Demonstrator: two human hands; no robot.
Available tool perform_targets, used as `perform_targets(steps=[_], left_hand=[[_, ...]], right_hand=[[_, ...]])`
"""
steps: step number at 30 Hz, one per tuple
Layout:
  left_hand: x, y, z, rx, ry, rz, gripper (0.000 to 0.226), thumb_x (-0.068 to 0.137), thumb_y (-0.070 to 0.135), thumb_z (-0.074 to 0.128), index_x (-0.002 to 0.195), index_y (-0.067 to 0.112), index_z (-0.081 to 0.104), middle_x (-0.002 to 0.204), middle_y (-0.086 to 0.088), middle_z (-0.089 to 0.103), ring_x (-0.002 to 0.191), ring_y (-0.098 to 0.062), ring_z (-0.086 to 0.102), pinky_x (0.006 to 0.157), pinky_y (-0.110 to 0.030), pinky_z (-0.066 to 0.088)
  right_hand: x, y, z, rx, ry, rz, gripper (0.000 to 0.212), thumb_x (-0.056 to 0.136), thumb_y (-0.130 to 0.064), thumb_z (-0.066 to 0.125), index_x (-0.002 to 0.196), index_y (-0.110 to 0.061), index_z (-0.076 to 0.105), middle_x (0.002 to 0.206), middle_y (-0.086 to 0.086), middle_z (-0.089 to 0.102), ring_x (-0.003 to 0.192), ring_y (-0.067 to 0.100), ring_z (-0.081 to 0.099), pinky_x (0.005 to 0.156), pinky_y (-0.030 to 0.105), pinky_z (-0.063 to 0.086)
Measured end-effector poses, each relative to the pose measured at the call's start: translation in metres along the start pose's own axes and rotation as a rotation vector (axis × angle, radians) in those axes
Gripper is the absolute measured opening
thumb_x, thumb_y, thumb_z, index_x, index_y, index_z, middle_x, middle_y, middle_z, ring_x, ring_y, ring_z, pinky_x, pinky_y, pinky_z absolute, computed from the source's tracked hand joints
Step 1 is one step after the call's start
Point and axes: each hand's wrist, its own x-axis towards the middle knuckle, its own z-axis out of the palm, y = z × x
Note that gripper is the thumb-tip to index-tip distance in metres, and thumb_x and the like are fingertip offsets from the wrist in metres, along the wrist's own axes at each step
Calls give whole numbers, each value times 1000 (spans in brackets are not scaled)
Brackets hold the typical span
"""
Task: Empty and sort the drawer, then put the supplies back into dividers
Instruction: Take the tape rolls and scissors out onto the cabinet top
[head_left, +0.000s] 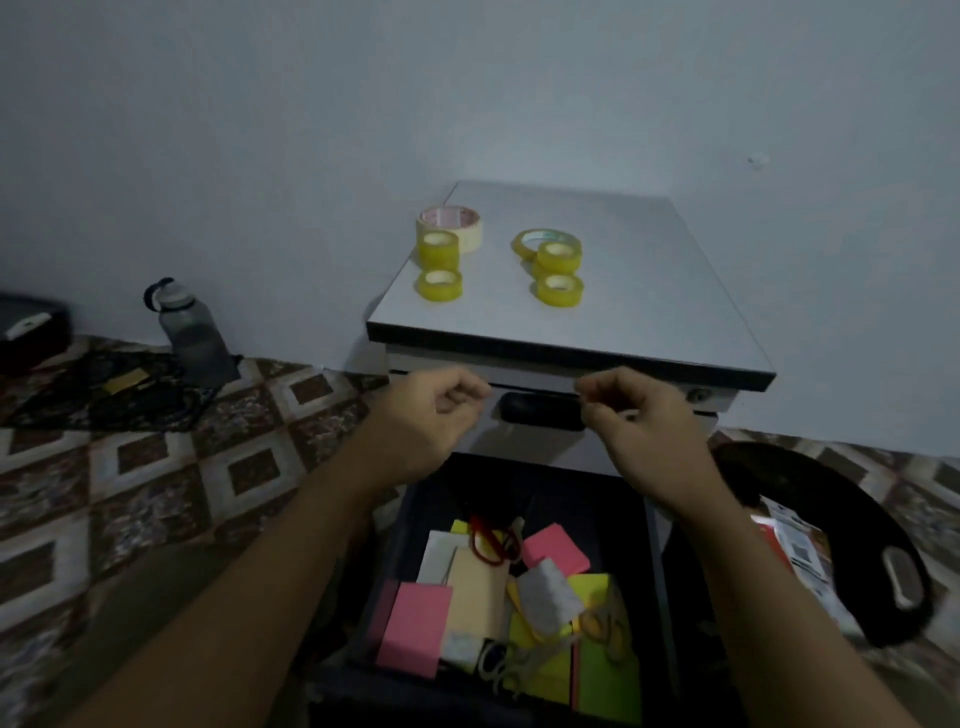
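A small grey cabinet has its lower drawer (400, 545) pulled out below me. Inside lie pink sticky pads (415, 629), yellow-green pads (608, 680), a beige pad (478, 587), red scissors (491, 543) and orange scissors (605, 631) in a jumble. On the cabinet top (649, 291) stand several yellow tape rolls (440, 284) and a cream masking tape roll (457, 221). My left hand (431, 415) and my right hand (639, 421) hover in front of the closed upper drawer's dark handle (540, 413), fingers curled in, nothing visible in either.
A grey water bottle (195, 338) stands on the patterned floor by the wall at left, beside tangled black cables (104, 395) and a black case (31, 332). At right, a black bag (831, 509) with papers lies next to the cabinet.
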Motion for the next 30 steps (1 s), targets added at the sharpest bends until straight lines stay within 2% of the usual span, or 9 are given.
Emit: perform_targets(steps=[4, 8, 12, 15, 17, 21, 23, 25, 30], left_hand=[[-21, -47, 41, 75, -106, -173, 18, 98, 16, 58, 113, 18, 68, 94, 1, 68, 85, -19, 66, 75, -28, 54], [-32, -90, 76, 107, -203, -294, 23, 96, 18, 57, 116, 22, 67, 98, 6, 66, 79, -2, 59, 59, -10, 42], [-37, -119, 102, 135, -306, -367, 35, 96, 22, 59, 131, 24, 59, 117, 4, 56, 106, -12, 56, 74, -19, 43], [-36, -134, 119, 143, -303, -380, 44, 94, 19, 61, 137, 23, 55, 129, -5, 55, 113, -20, 57, 88, -30, 49], [-36, -143, 129, 186, -293, -380, 48, 92, 19, 62, 139, 27, 54, 130, -9, 52, 115, -26, 58, 94, -36, 51], [-35, -153, 146, 397, -346, -380, 60, 94, 35, 57, 150, 42, 35, 143, -8, 38, 135, -32, 35, 111, -34, 33], [-37, -154, 151, 481, -392, -390, 62, 95, 45, 52, 152, 47, 27, 148, -6, 29, 139, -32, 25, 115, -37, 27], [-38, -157, 153, 496, -366, -384, 58, 94, 47, 52, 149, 49, 33, 148, -3, 27, 137, -30, 25, 113, -37, 29], [-44, -166, 152, 448, -224, -308, 43, 90, 34, 61, 131, 45, 54, 138, 1, 38, 127, -25, 34, 106, -32, 35]], right_hand=[[-32, 42, 24, 19, -76, 139, 17, 91, -10, 62, 99, -20, 72, 91, -8, 71, 88, 10, 66, 79, 30, 54], [-52, 91, 48, -30, -158, 281, 18, 90, -11, 61, 103, -19, 71, 101, -5, 71, 93, 13, 66, 77, 25, 49], [-78, 130, 65, -72, -274, 403, 19, 90, -11, 60, 104, -21, 68, 103, -2, 69, 96, 20, 65, 83, 39, 54], [-95, 147, 70, -158, -300, 495, 32, 87, -12, 63, 119, -15, 66, 115, 6, 67, 103, 25, 63, 83, 31, 51], [-103, 158, 73, -299, -295, 519, 40, 83, -16, 65, 123, -15, 64, 117, 11, 61, 107, 31, 61, 86, 33, 50], [-119, 169, 88, -531, -350, 517, 53, 82, -26, 58, 134, -24, 50, 130, 7, 49, 117, 31, 47, 97, 35, 37], [-123, 169, 94, -602, -356, 517, 53, 86, -28, 54, 138, -24, 42, 136, 6, 43, 122, 29, 41, 103, 36, 30], [-125, 169, 99, -674, -375, 519, 53, 88, -29, 52, 139, -24, 39, 138, 5, 41, 124, 30, 41, 105, 36, 27], [-130, 178, 107, -634, -287, 530, 50, 80, -19, 55, 130, -25, 54, 127, 4, 53, 115, 31, 49, 97, 37, 35]])
